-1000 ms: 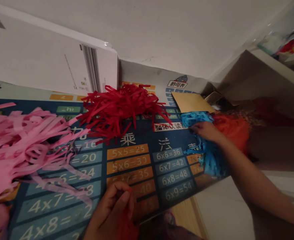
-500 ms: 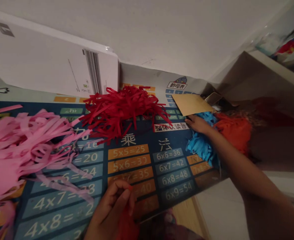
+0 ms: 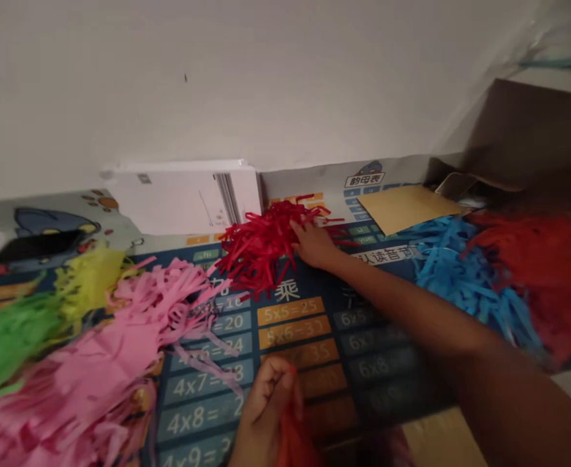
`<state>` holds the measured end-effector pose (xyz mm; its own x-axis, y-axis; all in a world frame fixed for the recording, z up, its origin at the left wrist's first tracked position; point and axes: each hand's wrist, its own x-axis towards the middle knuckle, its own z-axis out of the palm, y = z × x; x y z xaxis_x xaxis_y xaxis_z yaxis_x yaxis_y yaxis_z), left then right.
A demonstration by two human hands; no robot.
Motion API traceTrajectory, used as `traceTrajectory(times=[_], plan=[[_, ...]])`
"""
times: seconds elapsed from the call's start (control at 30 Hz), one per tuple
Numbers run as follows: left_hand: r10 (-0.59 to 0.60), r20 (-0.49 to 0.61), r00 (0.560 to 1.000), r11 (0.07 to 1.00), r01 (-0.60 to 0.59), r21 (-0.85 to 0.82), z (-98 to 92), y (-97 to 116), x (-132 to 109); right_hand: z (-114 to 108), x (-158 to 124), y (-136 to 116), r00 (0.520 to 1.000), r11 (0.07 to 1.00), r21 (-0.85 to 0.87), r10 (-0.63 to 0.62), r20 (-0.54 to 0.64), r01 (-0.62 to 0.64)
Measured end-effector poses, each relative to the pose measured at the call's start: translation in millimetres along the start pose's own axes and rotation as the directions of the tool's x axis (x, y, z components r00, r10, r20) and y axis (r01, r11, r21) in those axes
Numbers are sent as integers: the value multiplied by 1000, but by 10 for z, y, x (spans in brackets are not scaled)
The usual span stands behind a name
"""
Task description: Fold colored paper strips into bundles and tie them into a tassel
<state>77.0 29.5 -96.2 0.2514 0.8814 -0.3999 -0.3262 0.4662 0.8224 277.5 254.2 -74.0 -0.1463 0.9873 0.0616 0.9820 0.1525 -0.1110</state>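
My right hand (image 3: 313,244) reaches across the printed multiplication mat (image 3: 285,337) and rests against the right side of a heap of red paper strips (image 3: 260,245). Its fingers press into the strips; whether they grip any is hidden. My left hand (image 3: 264,412) is low in the middle, fingers pinched on a bunch of red paper strips (image 3: 292,441) that hangs below it.
Pink shredded paper (image 3: 115,350) covers the left, with green (image 3: 3,337) and yellow (image 3: 88,279) heaps behind it. Blue strips (image 3: 460,272) and orange-red strips (image 3: 542,272) lie at the right. A white box (image 3: 183,198) and a tan card (image 3: 406,207) sit by the wall.
My right hand left the blue strips at the right and moved left to the red heap. The view swung left, bringing the green and yellow heaps into sight. My left hand kept its hold.
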Motion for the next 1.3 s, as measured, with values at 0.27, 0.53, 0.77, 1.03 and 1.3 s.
traceTrajectory(times=[0.27,0.53,0.77,1.03,1.3], plan=[[6,59,998,997,-10,74,-40,44,31,54,372,-559,971,980,78,-165,-173,180],[5,58,998,995,-11,95,-51,29,41,5,390,-350,981,976,167,-110,-163,137],[72,-12,997,994,-71,85,3,-7,3,-505,628,476,992,936,329,-124,-33,128],[68,18,998,997,-69,45,-37,-69,58,-520,557,1127,923,915,146,383,-29,-375],[69,14,997,997,-69,15,-19,-61,79,-56,619,774,999,989,148,16,50,-24]])
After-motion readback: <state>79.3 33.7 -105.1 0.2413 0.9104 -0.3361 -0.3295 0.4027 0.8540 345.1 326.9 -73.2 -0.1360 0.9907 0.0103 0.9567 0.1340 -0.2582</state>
